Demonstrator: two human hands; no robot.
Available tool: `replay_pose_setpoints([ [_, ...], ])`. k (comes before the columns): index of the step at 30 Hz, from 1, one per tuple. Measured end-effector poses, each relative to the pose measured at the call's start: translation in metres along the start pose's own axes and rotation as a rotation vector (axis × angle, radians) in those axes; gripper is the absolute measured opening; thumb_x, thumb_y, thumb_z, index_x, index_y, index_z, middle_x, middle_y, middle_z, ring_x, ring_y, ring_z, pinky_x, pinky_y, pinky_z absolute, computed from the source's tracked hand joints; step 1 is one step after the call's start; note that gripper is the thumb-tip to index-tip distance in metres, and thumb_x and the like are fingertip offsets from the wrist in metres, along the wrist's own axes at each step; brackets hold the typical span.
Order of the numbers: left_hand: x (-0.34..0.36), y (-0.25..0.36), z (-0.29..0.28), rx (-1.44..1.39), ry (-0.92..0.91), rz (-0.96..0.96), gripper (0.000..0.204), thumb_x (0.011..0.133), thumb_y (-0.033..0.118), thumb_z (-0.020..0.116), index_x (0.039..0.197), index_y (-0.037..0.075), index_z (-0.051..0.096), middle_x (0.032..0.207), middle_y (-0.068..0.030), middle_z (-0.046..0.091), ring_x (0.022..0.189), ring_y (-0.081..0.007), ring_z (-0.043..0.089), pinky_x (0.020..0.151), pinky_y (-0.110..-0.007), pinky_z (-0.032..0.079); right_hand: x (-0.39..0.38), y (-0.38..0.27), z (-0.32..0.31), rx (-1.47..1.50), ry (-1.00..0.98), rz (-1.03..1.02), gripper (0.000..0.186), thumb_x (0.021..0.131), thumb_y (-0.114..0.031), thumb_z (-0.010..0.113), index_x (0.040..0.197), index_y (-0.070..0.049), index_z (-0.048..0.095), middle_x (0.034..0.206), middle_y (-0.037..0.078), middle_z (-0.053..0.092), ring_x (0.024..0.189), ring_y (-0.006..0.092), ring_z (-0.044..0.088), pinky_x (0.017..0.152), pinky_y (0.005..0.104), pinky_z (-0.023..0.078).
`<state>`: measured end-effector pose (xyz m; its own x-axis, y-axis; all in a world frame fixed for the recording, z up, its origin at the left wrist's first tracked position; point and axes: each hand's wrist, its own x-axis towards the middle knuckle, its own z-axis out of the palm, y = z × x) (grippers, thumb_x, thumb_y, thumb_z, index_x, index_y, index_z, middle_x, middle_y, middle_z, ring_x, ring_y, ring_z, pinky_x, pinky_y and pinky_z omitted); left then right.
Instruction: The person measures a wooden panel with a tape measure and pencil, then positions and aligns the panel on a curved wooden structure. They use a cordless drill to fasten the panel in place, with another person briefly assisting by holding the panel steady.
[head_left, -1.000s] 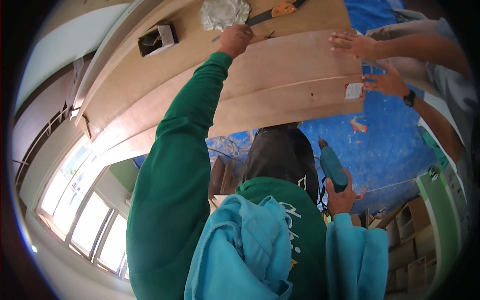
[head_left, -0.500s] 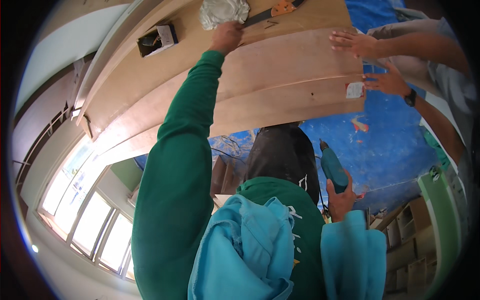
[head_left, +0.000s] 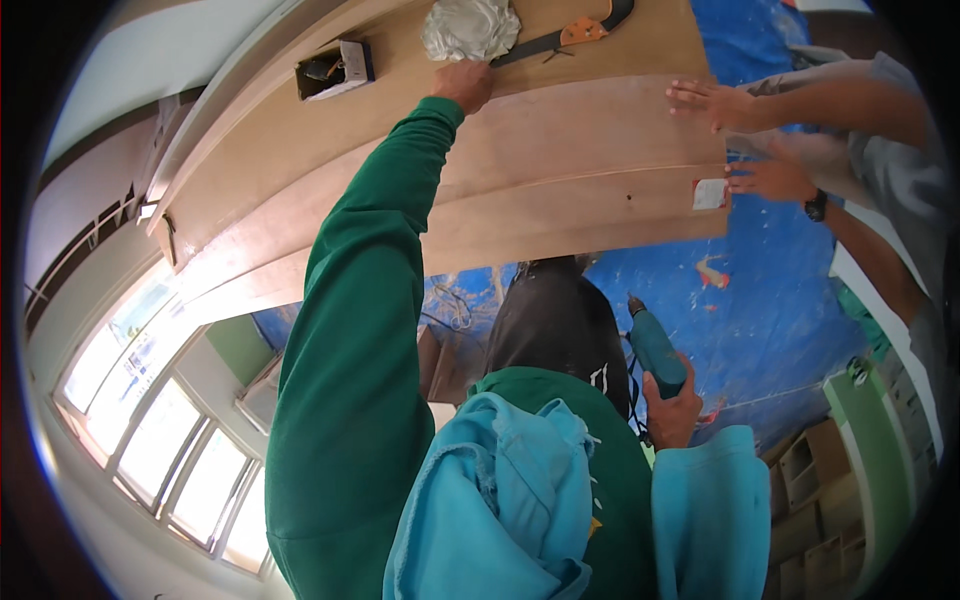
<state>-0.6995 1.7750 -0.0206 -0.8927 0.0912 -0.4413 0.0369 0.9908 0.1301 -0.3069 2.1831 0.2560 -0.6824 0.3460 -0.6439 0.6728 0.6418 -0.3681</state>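
Observation:
My right hand (head_left: 674, 408) is wrapped round the grip of a teal power drill (head_left: 657, 349), held low beside my leg with its bit pointing up and away. Stretched far forward, my left hand (head_left: 463, 87) is closed at the upper edge of a long reddish wooden board (head_left: 560, 125); its fingertips are partly hidden. Just beyond that hand lies a crumpled whitish plastic bundle (head_left: 470, 28). Beside the bundle is a saw-like tool (head_left: 583, 31) with a dark blade, an orange part and a curved black handle. Small dark screws (head_left: 558, 55) lie near it.
Another person's two hands (head_left: 715, 105) rest at the board's right end, near a white-and-red label (head_left: 710, 194). An open small box (head_left: 334, 70) stands at the far left. A blue sheet (head_left: 780, 280) covers the floor; a cable (head_left: 450, 303) lies there. Windows (head_left: 160, 430) are at left.
The view has shifted slightly, so the board and tools appear a little lower. My right hand and the drill have moved slightly left. My left hand stays at the board's edge.

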Motion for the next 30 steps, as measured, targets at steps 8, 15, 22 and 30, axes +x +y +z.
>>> replay_pose_setpoints([
  [8, -0.204, 0.019, 0.031, -1.366, 0.132, -0.147, 0.036, 0.096, 0.010, 0.072, 0.125, -0.011, 0.066, 0.097, -0.0167, 0.076, 0.082, -0.0225, 0.076, 0.075, -0.033, 0.063, -0.033, 0.035, 0.013, 0.166, -0.007, -0.391, 0.072, 0.084, -0.022, 0.086, 0.148, -0.008, 0.056, 0.113, 0.021, 0.077, 0.102, 0.0339, 0.078, 0.086, 0.0434, 0.060],
  [15, -0.463, 0.086, 0.106, -2.397, -0.198, -0.771, 0.018, 0.104, 0.004, 0.061, 0.117, -0.006, 0.065, 0.106, -0.0190, 0.072, 0.103, -0.0345, 0.074, 0.095, -0.045, 0.062, -0.085, 0.008, 0.046, 0.256, -0.250, -0.792, 0.074, 0.077, -0.009, 0.087, 0.145, -0.003, 0.060, 0.113, 0.019, 0.077, 0.099, 0.0258, 0.078, 0.088, 0.0384, 0.061],
  [22, -0.562, 0.050, 0.074, -2.720, 0.203, -1.007, 0.021, 0.109, 0.007, 0.054, 0.122, -0.009, 0.055, 0.114, -0.0259, 0.070, 0.110, -0.0416, 0.072, 0.096, -0.051, 0.064, -0.137, -0.023, 0.098, 0.184, -0.469, -0.979, 0.072, 0.076, -0.010, 0.087, 0.143, -0.004, 0.061, 0.111, 0.019, 0.078, 0.097, 0.0261, 0.078, 0.087, 0.0377, 0.061],
  [30, -0.610, -0.048, 0.061, -2.905, 0.428, -1.058, 0.025, 0.111, 0.013, 0.051, 0.127, -0.006, 0.054, 0.125, -0.0247, 0.067, 0.120, -0.0395, 0.069, 0.106, -0.055, 0.058, -0.191, -0.097, 0.163, 0.047, -0.535, -1.030, 0.070, 0.079, -0.016, 0.086, 0.142, 0.001, 0.060, 0.110, 0.018, 0.077, 0.095, 0.0248, 0.077, 0.087, 0.0358, 0.060],
])
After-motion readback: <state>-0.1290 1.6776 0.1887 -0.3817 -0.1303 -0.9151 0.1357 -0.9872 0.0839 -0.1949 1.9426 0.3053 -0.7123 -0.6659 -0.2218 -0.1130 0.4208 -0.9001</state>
